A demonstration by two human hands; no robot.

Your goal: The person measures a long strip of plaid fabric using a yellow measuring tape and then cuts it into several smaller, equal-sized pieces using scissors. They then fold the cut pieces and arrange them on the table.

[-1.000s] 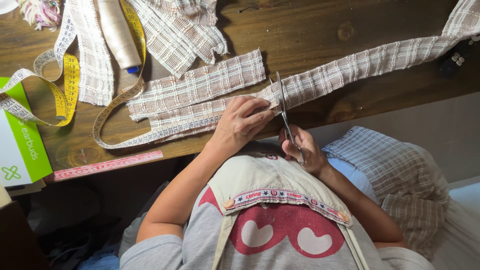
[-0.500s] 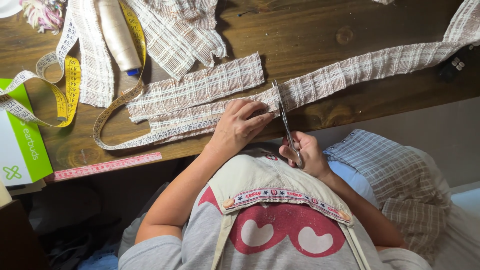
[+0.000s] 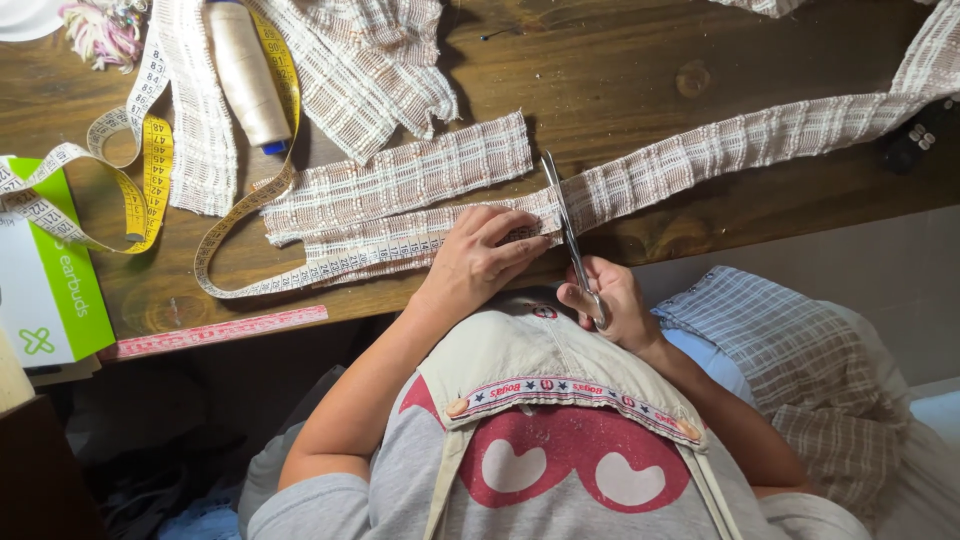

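left hand (image 3: 478, 262) flat, pinning checked fabric strip (image 3: 700, 160) taut | right hand (image 3: 612, 305) gripping scissors (image 3: 568, 232), blades across strip | wooden table (image 3: 600, 60)

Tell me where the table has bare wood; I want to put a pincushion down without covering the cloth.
Bare wood shows on the table above the long strip, right of the frayed cloth. A smaller patch lies below the strip near the scissors. The left side is crowded with measuring tape and thread spool.
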